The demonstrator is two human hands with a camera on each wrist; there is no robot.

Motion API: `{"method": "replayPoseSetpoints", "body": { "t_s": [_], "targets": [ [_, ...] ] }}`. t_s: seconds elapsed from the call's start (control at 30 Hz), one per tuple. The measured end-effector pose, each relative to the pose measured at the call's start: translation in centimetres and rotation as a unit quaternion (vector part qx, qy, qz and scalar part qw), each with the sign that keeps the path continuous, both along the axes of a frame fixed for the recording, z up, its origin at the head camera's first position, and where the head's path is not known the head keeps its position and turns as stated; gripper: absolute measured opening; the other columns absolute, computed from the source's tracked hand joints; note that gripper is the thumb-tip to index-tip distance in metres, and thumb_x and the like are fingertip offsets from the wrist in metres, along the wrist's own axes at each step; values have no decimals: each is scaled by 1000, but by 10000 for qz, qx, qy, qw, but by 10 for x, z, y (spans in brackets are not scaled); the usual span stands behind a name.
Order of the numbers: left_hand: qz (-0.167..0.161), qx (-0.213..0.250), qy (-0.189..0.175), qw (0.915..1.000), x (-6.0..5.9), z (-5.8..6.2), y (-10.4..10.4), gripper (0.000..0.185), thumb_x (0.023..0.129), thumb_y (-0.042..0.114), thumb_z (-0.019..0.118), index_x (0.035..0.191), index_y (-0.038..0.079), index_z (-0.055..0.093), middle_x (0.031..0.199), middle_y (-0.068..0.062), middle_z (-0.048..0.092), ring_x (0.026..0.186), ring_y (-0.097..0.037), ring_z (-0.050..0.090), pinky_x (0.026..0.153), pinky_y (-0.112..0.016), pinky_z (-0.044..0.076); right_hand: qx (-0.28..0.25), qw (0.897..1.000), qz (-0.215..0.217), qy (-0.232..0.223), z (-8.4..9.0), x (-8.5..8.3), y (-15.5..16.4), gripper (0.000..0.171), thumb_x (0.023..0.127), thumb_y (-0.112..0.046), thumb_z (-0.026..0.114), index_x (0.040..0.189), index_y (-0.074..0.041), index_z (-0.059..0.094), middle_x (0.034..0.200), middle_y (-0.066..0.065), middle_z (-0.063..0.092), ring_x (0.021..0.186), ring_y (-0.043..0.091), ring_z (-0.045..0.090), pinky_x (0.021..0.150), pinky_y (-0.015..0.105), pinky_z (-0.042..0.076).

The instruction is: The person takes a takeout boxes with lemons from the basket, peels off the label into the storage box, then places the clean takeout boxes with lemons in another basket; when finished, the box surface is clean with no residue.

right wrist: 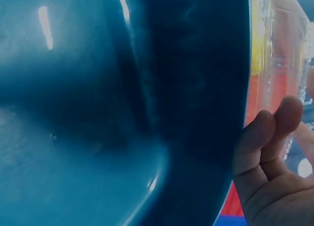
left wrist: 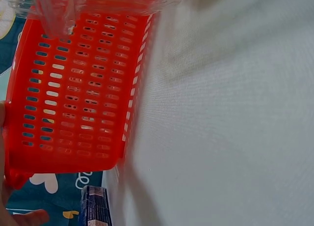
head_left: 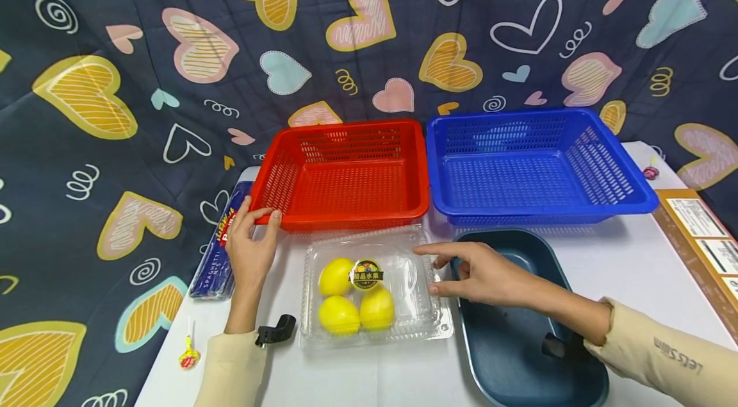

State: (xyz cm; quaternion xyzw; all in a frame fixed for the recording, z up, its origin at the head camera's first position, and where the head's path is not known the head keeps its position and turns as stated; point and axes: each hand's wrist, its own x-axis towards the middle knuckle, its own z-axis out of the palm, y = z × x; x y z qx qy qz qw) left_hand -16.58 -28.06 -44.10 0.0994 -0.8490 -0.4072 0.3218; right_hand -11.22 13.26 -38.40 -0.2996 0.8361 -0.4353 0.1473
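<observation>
My left hand (head_left: 252, 247) is at the front left corner of the red basket (head_left: 346, 221), its fingers touching the rim. In the left wrist view a fingertip meets that rim and the thumb (left wrist: 30, 218) stands apart from it. Nearer me lies a clear plastic fruit box (head_left: 403, 323) with three yellow lemons (head_left: 339, 315) inside and a round fruit sticker on top. My right hand (head_left: 484, 272) hovers by the box's right side, over the edge of the dark teal basin (head_left: 507, 356), thumb and forefinger spread with nothing between them.
A blue basket (head_left: 536, 208) stands right of the red one. Left lies a blue spaghetti packet (head_left: 213, 272), with a lollipop (head_left: 188, 356) nearer me. Another lollipop (head_left: 651, 172) and a brown printed box (head_left: 697, 234) are far right. A heart-patterned cloth (head_left: 357, 74) hangs behind.
</observation>
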Motion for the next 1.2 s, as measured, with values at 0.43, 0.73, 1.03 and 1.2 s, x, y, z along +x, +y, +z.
{"method": "replayPoseSetpoints", "body": {
  "t_s": [0.43,0.73,1.03,1.2],
  "targets": [
    [-19,9,-67,10000,-2,5,2,27,90,34,76,105,11,79,153,-2,55,146,-30,45,119,-60,30,246,9994,254,41,-5,-3,2,60,88,-33,80,141,-17,59,113,15,74,55,7,45,53,21,43],
    [-54,40,-152,9999,1,9,3,25,91,30,76,105,9,78,154,-5,54,147,-30,44,119,-58,35,465,9979,423,177,-6,-5,-3,60,88,-38,79,142,-20,58,114,14,75,61,4,50,58,22,47],
    [-77,-87,-491,9987,4,14,2,29,93,32,72,109,8,77,157,-4,50,148,-35,42,116,-62,35,817,9943,667,149,3,-5,1,66,89,-40,78,148,-24,53,122,16,73,59,5,48,55,22,46],
    [-292,-256,-711,9967,8,15,-1,31,95,32,71,118,11,75,161,-7,45,151,-42,34,120,-68,22,871,9929,692,411,11,-8,4,62,90,-35,77,147,-24,55,118,14,74,58,3,47,54,21,45]
  ]
}}
